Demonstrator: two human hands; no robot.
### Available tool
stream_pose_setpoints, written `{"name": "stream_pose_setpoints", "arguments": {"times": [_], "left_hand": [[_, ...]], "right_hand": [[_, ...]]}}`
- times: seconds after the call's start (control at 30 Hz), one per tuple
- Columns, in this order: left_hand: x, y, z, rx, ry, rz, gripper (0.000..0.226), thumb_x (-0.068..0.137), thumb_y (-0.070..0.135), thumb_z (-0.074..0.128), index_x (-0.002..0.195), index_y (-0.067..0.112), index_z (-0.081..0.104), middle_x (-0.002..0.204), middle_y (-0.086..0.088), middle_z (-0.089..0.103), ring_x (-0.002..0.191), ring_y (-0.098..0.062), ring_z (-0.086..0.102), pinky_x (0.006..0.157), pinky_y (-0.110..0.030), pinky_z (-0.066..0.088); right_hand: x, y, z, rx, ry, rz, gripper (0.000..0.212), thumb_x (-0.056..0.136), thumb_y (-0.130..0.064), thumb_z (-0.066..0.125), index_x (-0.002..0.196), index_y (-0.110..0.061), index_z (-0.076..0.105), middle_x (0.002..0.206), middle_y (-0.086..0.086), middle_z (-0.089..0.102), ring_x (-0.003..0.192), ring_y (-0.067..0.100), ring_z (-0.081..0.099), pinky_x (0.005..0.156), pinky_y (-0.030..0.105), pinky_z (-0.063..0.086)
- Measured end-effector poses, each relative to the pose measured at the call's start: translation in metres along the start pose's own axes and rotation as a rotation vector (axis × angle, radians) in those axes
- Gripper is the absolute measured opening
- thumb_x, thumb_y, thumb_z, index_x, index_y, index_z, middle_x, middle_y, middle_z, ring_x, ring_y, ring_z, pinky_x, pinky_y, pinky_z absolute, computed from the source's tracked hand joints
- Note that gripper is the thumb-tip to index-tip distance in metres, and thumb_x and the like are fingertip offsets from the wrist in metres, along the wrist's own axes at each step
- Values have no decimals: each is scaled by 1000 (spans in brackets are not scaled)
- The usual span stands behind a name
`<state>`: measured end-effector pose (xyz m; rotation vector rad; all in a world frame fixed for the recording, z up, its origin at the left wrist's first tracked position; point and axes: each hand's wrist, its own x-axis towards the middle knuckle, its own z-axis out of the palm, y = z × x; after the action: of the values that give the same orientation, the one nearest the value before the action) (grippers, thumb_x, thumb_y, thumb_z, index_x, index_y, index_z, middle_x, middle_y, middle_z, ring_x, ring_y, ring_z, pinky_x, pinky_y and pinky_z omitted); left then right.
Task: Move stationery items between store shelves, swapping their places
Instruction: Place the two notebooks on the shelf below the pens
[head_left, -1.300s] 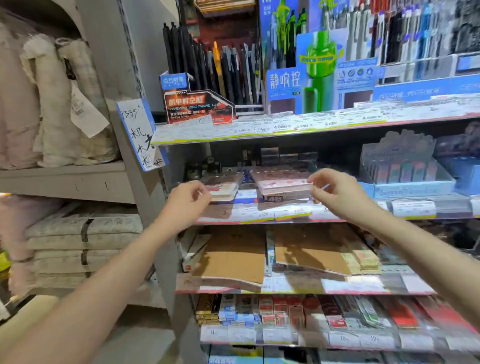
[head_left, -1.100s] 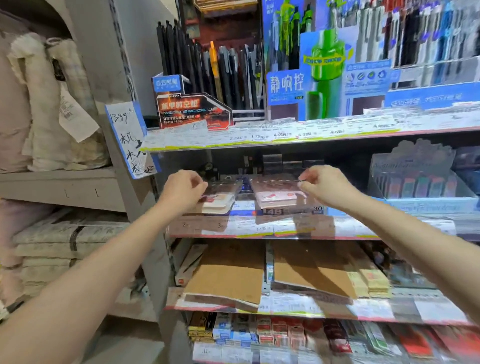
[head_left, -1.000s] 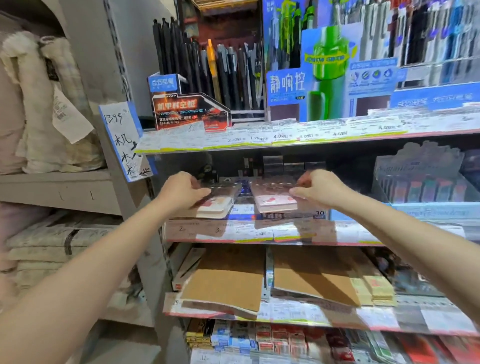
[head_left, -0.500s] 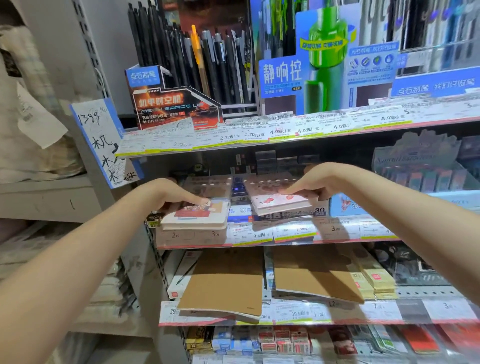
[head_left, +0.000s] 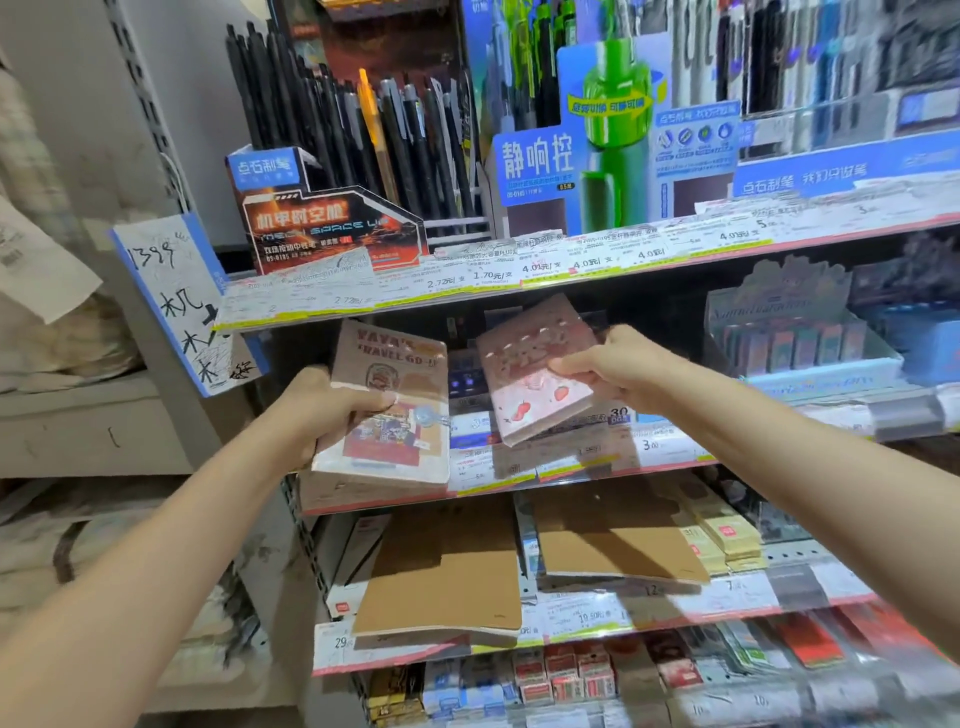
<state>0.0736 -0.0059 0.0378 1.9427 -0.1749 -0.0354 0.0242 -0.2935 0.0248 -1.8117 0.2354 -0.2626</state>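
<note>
My left hand (head_left: 324, 410) grips a beige notebook (head_left: 389, 405) with red "travel" lettering, tilted up in front of the middle shelf (head_left: 675, 465). My right hand (head_left: 608, 371) grips a pink notebook (head_left: 530, 366) with strawberry prints, also tilted up and held just right of the beige one. Both notebooks are lifted off the shelf, side by side with a small gap between them.
The upper shelf (head_left: 519, 270) holds black pens (head_left: 363, 124) and blue pen displays (head_left: 613, 140). Below lie brown kraft notebooks (head_left: 447, 577) and yellow packs (head_left: 727, 535). An eraser display box (head_left: 795, 343) stands right. A handwritten sign (head_left: 176, 301) hangs on the left post; bedding fills the left rack.
Both hands have lifted their notebooks off the middle shelf and tilted them up toward me. The camera has moved closer to the shelf.
</note>
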Motion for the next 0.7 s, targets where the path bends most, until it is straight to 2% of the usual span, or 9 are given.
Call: {"name": "stream_pose_setpoints", "arguments": {"times": [0.07,0.13,0.2,0.3,0.43,0.53,0.63,0.7], "left_hand": [[-7,-2,1,-54,-51,-10,41,76,2,71,114,-2,56,93,-21,72,73,-29,71,64,-37,57],[-16,-2,7,-89,-108,-6,29,78,4,69,106,3,60,78,-14,75,66,-25,73,57,-34,58],[-25,0,16,-131,-153,0,21,79,5,68,100,7,62,70,-9,76,61,-22,73,53,-32,59],[-34,4,34,-193,-224,11,21,78,4,68,99,5,63,72,-10,76,59,-22,72,52,-32,59],[-40,11,69,-186,-314,6,28,76,11,71,103,9,63,82,-11,76,67,-25,73,67,-39,59],[-43,20,101,-172,-376,19,31,76,14,72,105,11,63,89,-11,76,75,-28,73,73,-42,58],[-48,33,136,-189,-463,14,35,75,15,73,108,12,61,95,-12,74,80,-30,72,73,-43,58],[-55,44,163,-201,-522,14,39,73,15,73,110,13,61,97,-13,74,83,-31,71,79,-47,56]], "right_hand": [[-13,5,-4,39,10,-24,56,73,-17,76,115,5,46,94,18,71,81,28,72,72,36,57],[-28,12,-9,85,6,-42,56,72,-19,76,116,3,50,96,17,72,83,28,72,78,40,58],[-46,16,-15,115,6,-61,45,76,-18,73,113,1,56,97,16,73,87,28,71,88,45,55],[-75,25,-27,213,47,-86,35,82,-10,67,113,1,57,100,15,73,91,29,71,91,45,53],[-104,43,-50,377,165,-59,54,79,-3,67,128,-4,44,108,16,70,88,27,71,75,35,59],[-124,60,-73,437,242,-55,64,78,-1,68,135,-11,38,110,15,69,88,28,71,77,39,58],[-145,75,-103,496,319,-107,71,78,3,66,139,-17,33,107,9,70,82,23,72,74,35,58],[-161,82,-126,518,378,-136,73,79,5,64,139,-23,33,106,4,69,84,22,70,78,36,56]]}}
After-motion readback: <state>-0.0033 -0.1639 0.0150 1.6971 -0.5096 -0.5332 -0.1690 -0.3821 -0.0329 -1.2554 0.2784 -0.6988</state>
